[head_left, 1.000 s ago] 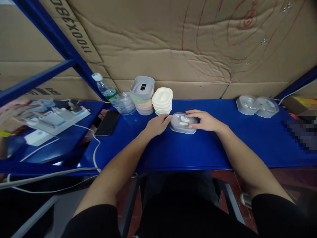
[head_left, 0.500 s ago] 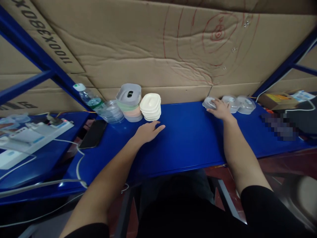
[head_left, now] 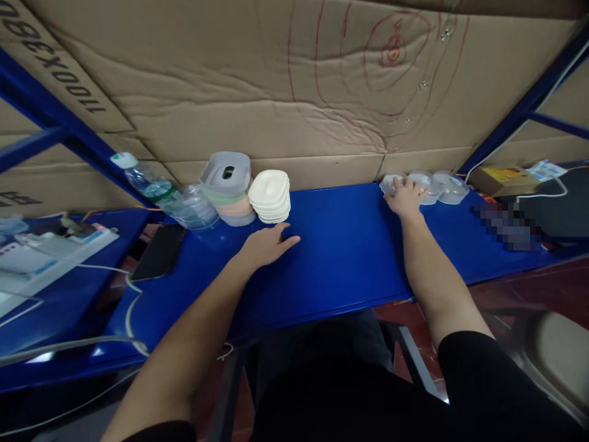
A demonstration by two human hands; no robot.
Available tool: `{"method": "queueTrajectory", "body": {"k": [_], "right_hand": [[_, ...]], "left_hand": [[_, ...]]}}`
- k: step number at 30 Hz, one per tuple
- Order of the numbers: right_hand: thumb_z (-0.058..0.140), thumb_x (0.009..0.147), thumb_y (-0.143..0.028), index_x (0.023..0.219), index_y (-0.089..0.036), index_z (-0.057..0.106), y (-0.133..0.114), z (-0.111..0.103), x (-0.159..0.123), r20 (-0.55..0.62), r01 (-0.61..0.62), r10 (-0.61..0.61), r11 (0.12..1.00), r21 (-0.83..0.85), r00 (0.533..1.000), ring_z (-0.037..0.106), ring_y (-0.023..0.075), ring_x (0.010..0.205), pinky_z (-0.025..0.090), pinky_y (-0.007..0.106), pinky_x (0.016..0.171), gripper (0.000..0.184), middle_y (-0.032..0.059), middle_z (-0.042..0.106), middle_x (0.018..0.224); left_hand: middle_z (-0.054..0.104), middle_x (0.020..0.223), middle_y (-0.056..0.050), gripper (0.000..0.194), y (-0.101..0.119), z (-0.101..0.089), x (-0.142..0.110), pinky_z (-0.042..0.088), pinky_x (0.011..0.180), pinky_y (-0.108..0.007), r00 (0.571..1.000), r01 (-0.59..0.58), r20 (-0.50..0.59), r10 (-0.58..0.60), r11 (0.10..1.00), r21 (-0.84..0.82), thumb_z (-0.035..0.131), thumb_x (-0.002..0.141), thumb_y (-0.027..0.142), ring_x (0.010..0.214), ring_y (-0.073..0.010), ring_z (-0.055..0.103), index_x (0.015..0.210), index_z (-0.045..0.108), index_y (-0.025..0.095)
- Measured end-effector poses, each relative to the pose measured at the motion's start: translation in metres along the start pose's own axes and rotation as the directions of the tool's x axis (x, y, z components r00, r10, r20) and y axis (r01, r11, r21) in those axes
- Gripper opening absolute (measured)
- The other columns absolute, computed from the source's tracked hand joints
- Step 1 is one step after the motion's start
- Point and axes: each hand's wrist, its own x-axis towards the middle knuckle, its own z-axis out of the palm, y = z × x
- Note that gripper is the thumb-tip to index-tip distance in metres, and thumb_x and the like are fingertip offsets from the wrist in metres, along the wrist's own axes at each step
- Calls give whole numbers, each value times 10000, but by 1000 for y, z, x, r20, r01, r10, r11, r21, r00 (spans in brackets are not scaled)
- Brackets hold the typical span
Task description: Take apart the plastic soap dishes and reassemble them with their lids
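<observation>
My right hand (head_left: 405,197) is at the far right part of the blue table, fingers spread over a clear plastic container (head_left: 389,182). The fingers partly hide this container, and whether they press on it I cannot tell. Two more clear containers (head_left: 426,186) (head_left: 451,187) stand beside it in a row. On the left, my left hand (head_left: 265,244) hovers low over the tabletop or rests on it, thumb and forefinger apart, holding nothing. Just beyond it is a stack of cream lids (head_left: 270,195). Next to the lids stands a stack of pastel containers (head_left: 229,187), a grey one with a dark oval slot on top.
A bottle (head_left: 150,184) leans at the left near stacked clear plastic pieces (head_left: 197,209). A black phone (head_left: 159,252) and a power strip (head_left: 55,258) with cables lie further left. Cardboard (head_left: 221,80) walls the back. A yellow-topped box (head_left: 506,180) stands right.
The view has turned slightly, so most things sit further left. My right hand's fingers have spread wider over the clear containers. My left hand keeps nearly the same place by the cream lids.
</observation>
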Motion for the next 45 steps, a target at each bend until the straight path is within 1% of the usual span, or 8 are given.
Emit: {"method": "queueTrajectory", "body": {"k": [8,12,20,23,26,31,39,45], "right_hand": [[627,950,-266,1550,-206,576,0,3,2,-68,-38,41,998,54,997,397,477,1486,215,756,1200,604,209,471,1671],[662,934,-260,1549,-204,586,3,6,5,-80,-47,53,996,74,995,394,472,1479,232,737,1190,622,209,485,1652],[757,912,-421,1465,-173,632,-5,5,1,-118,-33,48,991,126,992,335,466,1480,240,738,1130,618,278,480,1624],[739,923,-447,1433,-178,652,-8,4,0,-122,-19,37,989,144,992,314,453,1503,235,731,1141,583,273,462,1645],[712,905,-494,1430,-202,651,-12,6,-1,-155,-9,34,986,164,987,303,445,1520,215,728,1169,604,246,463,1655],[655,902,-545,1396,-195,680,-28,6,-6,-194,95,-58,977,189,979,314,447,1520,167,703,1212,606,256,477,1641],[637,913,-571,1399,-210,702,-59,7,-23,-181,270,-237,944,190,955,381,463,1510,281,696,1203,609,218,493,1642],[654,925,-559,1374,-230,717,-66,10,-28,-175,336,-305,924,184,936,432,464,1481,314,706,1186,560,206,538,1598]], "left_hand": [[796,1097,-113,786,-5,5,2,528,851,-405,997,-72,-37,71,997,-24,515,1032,677,1040,-332,753,1617,479,152],[787,959,-41,637,-5,7,2,516,771,-355,967,-200,-177,182,976,-88,601,1031,569,892,-247,748,1542,556,191],[738,817,-1,567,-21,2,8,511,712,-304,709,-200,-705,21,965,-172,686,984,390,720,-168,677,1496,572,174],[722,766,4,590,-38,-8,11,510,713,-321,601,-135,-796,-70,973,-187,684,982,397,724,-190,679,1518,552,189],[695,720,16,618,-54,-16,13,505,712,-328,554,-82,-822,-130,974,-210,673,988,421,702,-198,674,1540,525,186],[710,753,10,615,-59,-20,11,510,726,-323,571,-79,-812,-118,977,-197,644,1012,433,716,-191,683,1561,527,182],[724,767,17,543,-41,0,22,485,735,-299,784,-151,-620,8,972,-178,673,995,357,763,-178,679,1514,619,208],[700,735,20,392,-45,2,28,510,820,-336,802,-195,-597,0,945,-262,596,1032,341,786,-203,695,1389,665,194]]}}
